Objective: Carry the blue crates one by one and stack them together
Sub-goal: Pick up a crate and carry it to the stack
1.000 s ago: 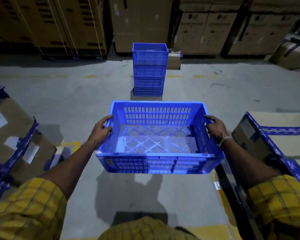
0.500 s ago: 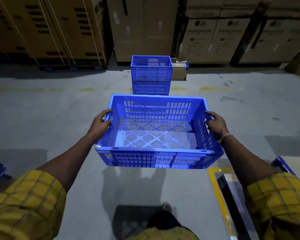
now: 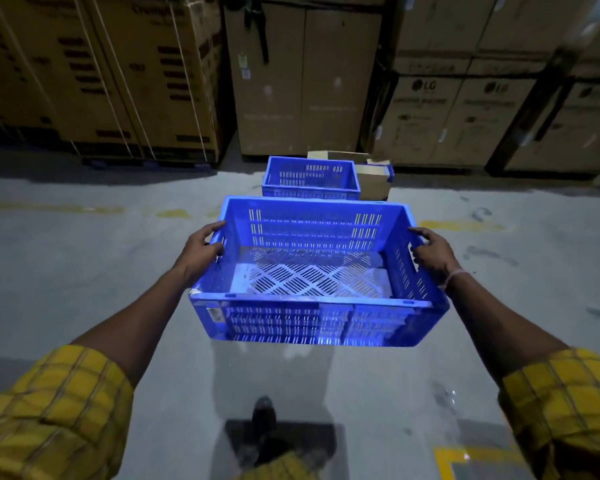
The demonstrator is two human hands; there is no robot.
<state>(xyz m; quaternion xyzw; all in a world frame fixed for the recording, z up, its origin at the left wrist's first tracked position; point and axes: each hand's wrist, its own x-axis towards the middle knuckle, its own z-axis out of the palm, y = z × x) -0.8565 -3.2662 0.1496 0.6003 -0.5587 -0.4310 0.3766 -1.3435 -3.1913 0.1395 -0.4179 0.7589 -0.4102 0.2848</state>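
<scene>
I hold an empty blue crate (image 3: 317, 320) in the air in front of me, level, with slotted walls and a lattice floor. My left hand (image 3: 201, 249) grips its left rim and my right hand (image 3: 430, 251) grips its right rim. Beyond it stands the stack of blue crates (image 3: 310, 178) on the floor; only the top crate shows, the lower ones are hidden behind the crate I carry.
Tall cardboard boxes (image 3: 305, 81) line the wall behind the stack. A small open carton (image 3: 373, 180) sits right beside the stack. The grey concrete floor (image 3: 84, 265) has yellow line marks. My foot (image 3: 264, 414) shows below the crate.
I have walked forward: the stack is much nearer and mostly hidden behind the carried crate. The taped boxes at left and right have left the view.
</scene>
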